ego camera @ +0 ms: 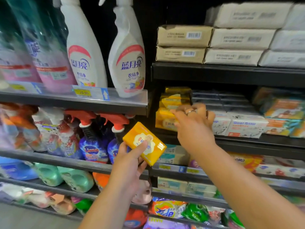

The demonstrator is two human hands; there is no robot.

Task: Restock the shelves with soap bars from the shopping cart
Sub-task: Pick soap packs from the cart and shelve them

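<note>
In the middle of the frame the left hand [130, 161] holds a flat rectangular soap bar in glossy yellow wrapping with a white label [154, 142]. The thumb lies across its front and the fingers are curled behind it, so the bar sits tilted in front of the shelving and touches no shelf. Just right of centre the right hand [193, 123], a ring on one finger, reaches into the black metal shelf [247, 142]. Its bent fingers are against a stack of matching yellow-wrapped soap bars [165, 119] at the left end of that shelf. The hand is blurred, and whether it grips a bar or only touches the stack cannot be told. Just right of the stack stand white cardboard soap boxes with blue lettering [245, 126]. On the shelf above, at upper right, lie stacked beige paper-wrapped blocks with barcodes [181, 45]. At upper left two tall white plastic spray bottles [127, 60] stand behind a yellow price tag [82, 93].
</note>
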